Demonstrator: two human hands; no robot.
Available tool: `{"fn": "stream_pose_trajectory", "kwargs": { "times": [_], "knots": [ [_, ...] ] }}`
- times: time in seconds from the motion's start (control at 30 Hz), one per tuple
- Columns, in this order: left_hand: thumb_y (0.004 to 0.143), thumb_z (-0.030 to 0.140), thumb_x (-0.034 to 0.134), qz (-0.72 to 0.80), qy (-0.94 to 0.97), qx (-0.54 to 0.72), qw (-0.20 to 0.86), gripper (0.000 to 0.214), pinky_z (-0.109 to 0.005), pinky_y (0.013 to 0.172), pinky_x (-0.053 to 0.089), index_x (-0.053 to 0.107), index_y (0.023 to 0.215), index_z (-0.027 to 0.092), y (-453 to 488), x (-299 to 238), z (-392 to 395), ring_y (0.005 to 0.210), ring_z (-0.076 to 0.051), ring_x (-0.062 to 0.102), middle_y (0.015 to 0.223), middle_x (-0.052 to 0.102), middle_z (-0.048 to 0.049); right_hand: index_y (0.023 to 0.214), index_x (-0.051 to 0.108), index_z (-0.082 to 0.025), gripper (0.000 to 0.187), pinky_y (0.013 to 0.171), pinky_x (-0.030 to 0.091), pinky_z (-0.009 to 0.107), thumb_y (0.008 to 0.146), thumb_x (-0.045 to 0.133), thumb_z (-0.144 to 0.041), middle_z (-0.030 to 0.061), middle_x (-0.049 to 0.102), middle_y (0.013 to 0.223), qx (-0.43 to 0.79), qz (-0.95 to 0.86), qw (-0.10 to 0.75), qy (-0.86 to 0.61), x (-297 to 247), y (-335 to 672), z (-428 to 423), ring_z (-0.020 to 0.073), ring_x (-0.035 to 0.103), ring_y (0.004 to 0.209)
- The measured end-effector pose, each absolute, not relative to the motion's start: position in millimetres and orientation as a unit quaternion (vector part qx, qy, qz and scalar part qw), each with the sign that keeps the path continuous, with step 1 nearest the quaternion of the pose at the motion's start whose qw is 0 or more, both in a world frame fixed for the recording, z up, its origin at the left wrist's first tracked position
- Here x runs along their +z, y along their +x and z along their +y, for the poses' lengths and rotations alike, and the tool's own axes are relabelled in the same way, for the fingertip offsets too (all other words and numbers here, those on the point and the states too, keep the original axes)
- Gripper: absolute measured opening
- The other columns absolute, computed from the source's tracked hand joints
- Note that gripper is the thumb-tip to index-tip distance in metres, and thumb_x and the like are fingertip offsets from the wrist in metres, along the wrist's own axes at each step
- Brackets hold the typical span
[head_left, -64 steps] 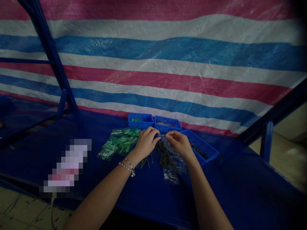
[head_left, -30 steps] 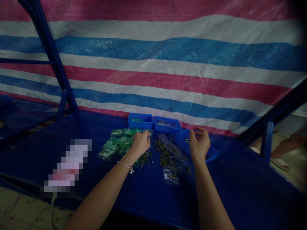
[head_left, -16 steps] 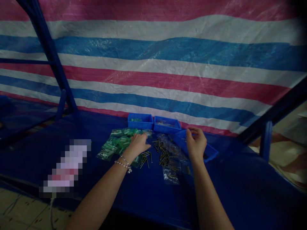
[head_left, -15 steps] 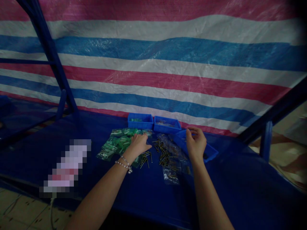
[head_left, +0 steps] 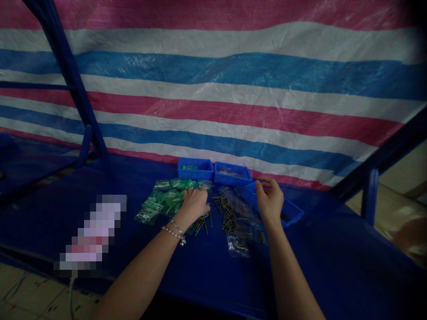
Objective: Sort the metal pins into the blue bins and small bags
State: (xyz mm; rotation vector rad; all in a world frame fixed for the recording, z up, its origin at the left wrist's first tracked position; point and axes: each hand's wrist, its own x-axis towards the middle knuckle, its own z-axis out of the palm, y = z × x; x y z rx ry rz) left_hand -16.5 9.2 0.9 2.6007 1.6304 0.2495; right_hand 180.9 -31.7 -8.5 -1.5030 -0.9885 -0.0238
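Observation:
My left hand point(head_left: 195, 203) rests over the green-and-clear plastic packets point(head_left: 151, 206), its fingers bent downward and spread apart, the thumb held away from them. Nothing shows in its grasp. Just right of it lie long, thin brass-coloured metal pieces point(head_left: 230, 218), some loose in a pile and others inside clear bags point(head_left: 238, 245). My right hand point(head_left: 271, 202) is over a tilted blue bin point(head_left: 293, 217), thumb and fingertips brought together in a pinch. What is between those fingertips is too small to make out. Dark small parts lie in the bin's near end.
Two blue bins point(head_left: 195, 172) point(head_left: 232, 178) stand behind the packets, holding small bagged parts. A blurred pale object point(head_left: 95, 231) with a cable lies on the blue tabletop point(head_left: 200, 280) at left. Blue frame posts point(head_left: 71, 73) rise at both sides before a striped sheet point(head_left: 213, 106).
My right hand has shifted slightly left, and its thumb and fingers have come closer together. My left hand's thumb has drawn in a little over the packets.

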Motion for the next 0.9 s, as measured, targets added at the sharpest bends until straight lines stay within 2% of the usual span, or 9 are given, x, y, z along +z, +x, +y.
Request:
{"fn": "stream_pose_trajectory", "kwargs": {
  "times": [0.1, 0.27, 0.43, 0.5, 0.63, 0.77, 0.9],
  "knots": [
    [0.068, 0.02, 0.053, 0.524, 0.846, 0.09, 0.032, 0.031, -0.041, 0.075, 0.037, 0.053, 0.097, 0.013, -18, -1, 10, 0.089, -0.029, 0.051, 0.084, 0.059, -0.0116, 0.086, 0.057, -0.015, 0.024, 0.049, 0.037, 0.024, 0.072, 0.05, -0.033, 0.0026, 0.056, 0.066, 0.001, -0.435, 0.621, -0.652, -11, 182, -30, 0.0125, 0.048, 0.051],
    [0.064, 0.012, 0.055, 0.503, 0.86, 0.086, 0.016, 0.027, -0.042, 0.075, 0.037, 0.055, 0.091, 0.013, -19, -2, 9, 0.09, -0.031, 0.051, 0.085, 0.059, -0.0119, 0.086, 0.057, -0.015, 0.025, 0.05, 0.038, 0.025, 0.071, 0.051, -0.035, 0.0031, 0.056, 0.066, 0.017, -0.442, 0.624, -0.644, -13, 183, -28, 0.013, 0.049, 0.051],
    [0.069, 0.008, 0.049, 0.505, 0.841, 0.185, 0.053, 0.022, -0.038, 0.072, 0.04, 0.054, 0.09, 0.014, -18, -4, 17, 0.079, -0.025, 0.057, 0.077, 0.061, -0.009, 0.083, 0.058, -0.015, 0.027, 0.05, 0.039, 0.025, 0.071, 0.052, -0.038, 0.0028, 0.056, 0.064, 0.042, -0.454, 0.615, -0.643, -15, 182, -26, 0.0137, 0.05, 0.052],
    [0.071, 0.011, 0.052, 0.489, 0.824, 0.262, 0.116, 0.02, -0.033, 0.071, 0.042, 0.054, 0.09, 0.015, -17, -5, 22, 0.077, -0.022, 0.058, 0.077, 0.062, -0.007, 0.083, 0.058, -0.015, 0.028, 0.05, 0.039, 0.025, 0.07, 0.053, -0.04, 0.0029, 0.056, 0.064, 0.061, -0.472, 0.603, -0.64, -17, 181, -24, 0.0137, 0.05, 0.052],
    [0.068, 0.012, 0.058, 0.441, 0.753, 0.373, 0.316, 0.021, -0.026, 0.067, 0.044, 0.053, 0.088, 0.014, -13, -7, 29, 0.071, -0.016, 0.059, 0.074, 0.062, -0.0046, 0.088, 0.059, -0.015, 0.034, 0.048, 0.039, 0.025, 0.069, 0.054, -0.044, 0.0035, 0.057, 0.067, 0.137, -0.52, 0.574, -0.617, -18, 176, -22, 0.0131, 0.05, 0.052],
    [0.068, 0.009, 0.058, 0.385, 0.679, 0.419, 0.464, 0.023, -0.025, 0.063, 0.046, 0.051, 0.089, 0.011, -9, -7, 29, 0.063, -0.014, 0.059, 0.068, 0.06, -0.0039, 0.091, 0.059, -0.013, 0.041, 0.045, 0.037, 0.023, 0.065, 0.057, -0.045, 0.0028, 0.056, 0.065, 0.227, -0.54, 0.55, -0.596, -10, 165, -26, 0.0122, 0.049, 0.051],
    [0.068, 0.006, 0.056, 0.341, 0.625, 0.44, 0.547, 0.026, -0.026, 0.065, 0.046, 0.048, 0.092, 0.01, -8, -2, 25, 0.062, -0.012, 0.059, 0.07, 0.06, -0.0042, 0.091, 0.058, -0.013, 0.043, 0.04, 0.032, 0.02, 0.063, 0.059, -0.045, 0.0015, 0.056, 0.062, 0.324, -0.546, 0.507, -0.583, -2, 152, -32, 0.0105, 0.048, 0.048]
  ]
}}
